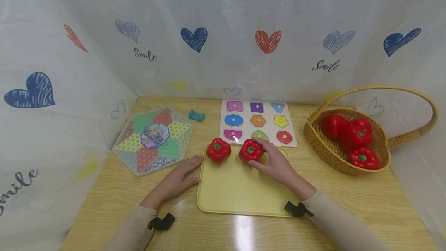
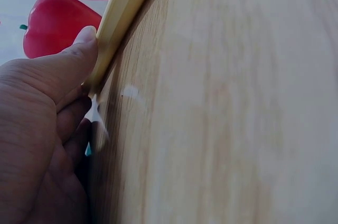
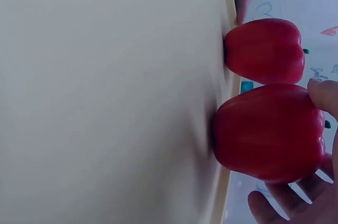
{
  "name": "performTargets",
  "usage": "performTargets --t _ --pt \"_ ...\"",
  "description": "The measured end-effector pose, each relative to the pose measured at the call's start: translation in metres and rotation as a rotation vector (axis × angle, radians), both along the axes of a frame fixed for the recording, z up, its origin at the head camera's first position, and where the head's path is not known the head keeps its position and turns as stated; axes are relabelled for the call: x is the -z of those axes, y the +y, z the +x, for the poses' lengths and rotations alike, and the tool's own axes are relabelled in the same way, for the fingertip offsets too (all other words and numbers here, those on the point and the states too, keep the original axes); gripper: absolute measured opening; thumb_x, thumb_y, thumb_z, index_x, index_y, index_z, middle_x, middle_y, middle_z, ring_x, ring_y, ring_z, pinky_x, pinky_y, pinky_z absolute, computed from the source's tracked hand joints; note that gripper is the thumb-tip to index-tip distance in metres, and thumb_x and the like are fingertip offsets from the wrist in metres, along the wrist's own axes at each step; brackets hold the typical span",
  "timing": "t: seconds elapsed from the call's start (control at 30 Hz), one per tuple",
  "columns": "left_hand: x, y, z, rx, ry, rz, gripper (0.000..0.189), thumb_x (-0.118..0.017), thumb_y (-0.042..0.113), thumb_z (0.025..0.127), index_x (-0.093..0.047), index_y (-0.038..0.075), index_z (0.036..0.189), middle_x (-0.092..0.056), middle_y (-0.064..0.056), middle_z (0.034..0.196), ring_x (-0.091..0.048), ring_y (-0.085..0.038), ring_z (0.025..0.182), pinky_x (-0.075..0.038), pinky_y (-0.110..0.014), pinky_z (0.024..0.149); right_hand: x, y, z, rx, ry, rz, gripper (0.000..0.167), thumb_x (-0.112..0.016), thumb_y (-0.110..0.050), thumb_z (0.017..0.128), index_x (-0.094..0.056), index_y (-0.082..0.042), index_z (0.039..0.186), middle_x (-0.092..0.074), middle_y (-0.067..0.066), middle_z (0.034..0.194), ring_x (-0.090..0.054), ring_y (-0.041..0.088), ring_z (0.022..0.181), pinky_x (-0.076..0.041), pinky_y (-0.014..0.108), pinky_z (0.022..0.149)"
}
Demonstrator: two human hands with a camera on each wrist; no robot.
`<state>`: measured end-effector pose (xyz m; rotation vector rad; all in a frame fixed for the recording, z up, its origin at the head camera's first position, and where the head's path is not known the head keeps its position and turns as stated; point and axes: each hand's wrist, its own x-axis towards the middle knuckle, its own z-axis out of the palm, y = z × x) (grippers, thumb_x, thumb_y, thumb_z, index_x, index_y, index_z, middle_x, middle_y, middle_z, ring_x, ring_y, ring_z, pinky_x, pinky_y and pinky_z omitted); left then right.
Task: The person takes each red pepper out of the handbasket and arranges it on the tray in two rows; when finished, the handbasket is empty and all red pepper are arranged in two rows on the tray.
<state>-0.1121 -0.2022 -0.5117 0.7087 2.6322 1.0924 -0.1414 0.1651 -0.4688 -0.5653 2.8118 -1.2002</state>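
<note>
Two red bell peppers stand upright along the far side of a yellow tray (image 1: 240, 193). My right hand (image 1: 278, 165) holds the right bell pepper (image 1: 246, 151), thumb on its near side and fingers round its far right side. In the right wrist view the thumb (image 3: 323, 96) lies against that pepper (image 3: 266, 134), and some fingers are partly hidden behind it. The left bell pepper (image 1: 216, 151) stands a little apart. My left hand (image 1: 179, 179) touches the tray's left edge with its fingers extended; the left wrist view shows the thumb (image 2: 79, 49) at the tray rim (image 2: 119, 18).
A wicker basket (image 1: 315, 142) with several red bell peppers stands at the right, its tall handle arching rightward. A shape puzzle board (image 1: 268, 127) lies behind the tray. At the left are a hexagonal checkers board (image 1: 174, 142) and a small teal block (image 1: 196, 116).
</note>
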Motion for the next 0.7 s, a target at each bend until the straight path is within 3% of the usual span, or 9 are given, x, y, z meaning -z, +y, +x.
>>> performTargets --t 0.7 --pt "0.0000 0.0019 0.0005 0.007 0.037 0.007 0.070 -0.068 0.035 0.098 -0.040 0.011 0.157 -0.036 -0.011 0.162 -0.029 -0.037 0.150 -0.020 -0.057 0.123 -0.0001 0.0020 0.0016 -0.007 0.004 0.000 0.078 -0.082 -0.032 0.087 -0.044 -0.015 0.153 -0.051 0.011 0.150 -0.052 0.034 0.133 -0.055 0.055 0.100"
